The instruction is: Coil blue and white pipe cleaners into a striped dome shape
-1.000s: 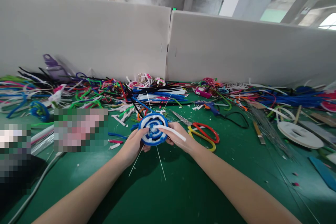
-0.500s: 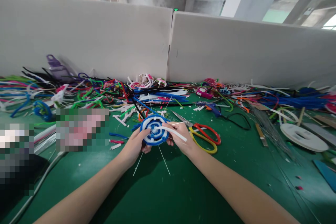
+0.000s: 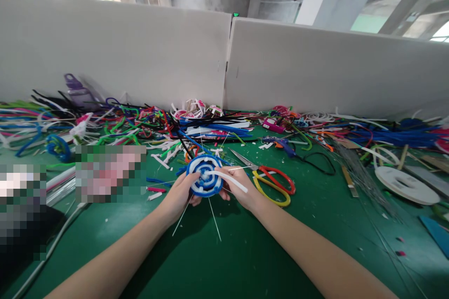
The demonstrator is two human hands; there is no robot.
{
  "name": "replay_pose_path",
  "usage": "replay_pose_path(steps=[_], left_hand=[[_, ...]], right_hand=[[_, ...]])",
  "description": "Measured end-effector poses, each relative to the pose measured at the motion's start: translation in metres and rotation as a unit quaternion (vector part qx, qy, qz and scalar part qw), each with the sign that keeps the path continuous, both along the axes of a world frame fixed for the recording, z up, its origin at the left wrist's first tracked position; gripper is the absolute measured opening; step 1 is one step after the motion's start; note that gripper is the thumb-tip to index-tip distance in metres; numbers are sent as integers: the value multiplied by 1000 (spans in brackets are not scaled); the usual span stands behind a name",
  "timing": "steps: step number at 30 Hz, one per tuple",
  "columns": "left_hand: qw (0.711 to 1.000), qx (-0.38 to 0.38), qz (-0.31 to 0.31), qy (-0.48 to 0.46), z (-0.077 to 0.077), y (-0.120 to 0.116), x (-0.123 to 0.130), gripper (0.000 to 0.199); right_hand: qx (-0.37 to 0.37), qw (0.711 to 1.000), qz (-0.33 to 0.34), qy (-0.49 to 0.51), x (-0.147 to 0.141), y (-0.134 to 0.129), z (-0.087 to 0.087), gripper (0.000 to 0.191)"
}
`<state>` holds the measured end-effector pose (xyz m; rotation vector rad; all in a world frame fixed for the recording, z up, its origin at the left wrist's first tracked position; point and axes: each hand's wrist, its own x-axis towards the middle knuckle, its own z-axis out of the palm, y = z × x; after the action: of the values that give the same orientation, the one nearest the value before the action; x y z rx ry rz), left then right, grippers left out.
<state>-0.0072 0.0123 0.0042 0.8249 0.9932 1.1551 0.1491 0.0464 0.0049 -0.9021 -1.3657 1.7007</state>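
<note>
A round blue and white spiral piece (image 3: 205,186) is held above the green table, with thin pale rods sticking out around it. My left hand (image 3: 181,192) grips its left edge, the thumb lying on its face near the centre. On the right edge my right hand (image 3: 239,188) closes on the same piece, its lower fingers partly hidden behind. A white strip (image 3: 234,181) runs from the spiral's centre over my right hand, its end free. Scissors (image 3: 271,182) with red and yellow handles lie just right of my right hand.
Heaps of coloured strips (image 3: 217,127) line the foot of a pale partition (image 3: 115,51). A glue gun (image 3: 286,145) with a dark cable lies behind the scissors. At right is a white reel (image 3: 407,184); at back left stands a purple bottle (image 3: 79,93).
The spiral piece has turned and tilted slightly in my hands; its lower rods point further left. The white strip's free end has shifted a little left and down.
</note>
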Motion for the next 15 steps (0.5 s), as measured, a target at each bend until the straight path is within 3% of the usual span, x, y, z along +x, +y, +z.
replay_pose_path(steps=[6,9,15], left_hand=[[1000,-5,-17,20,1,1,-3,36],[999,27,-15,12,5,0,-4,26],[991,89,-9,-103,12,6,-11,42]], right_hand=[[-10,1000,-18,-14,-3,1,-6,40],[-6,998,-65,-4,-3,2,-3,39],[-9,992,-126,7,4,9,8,38]])
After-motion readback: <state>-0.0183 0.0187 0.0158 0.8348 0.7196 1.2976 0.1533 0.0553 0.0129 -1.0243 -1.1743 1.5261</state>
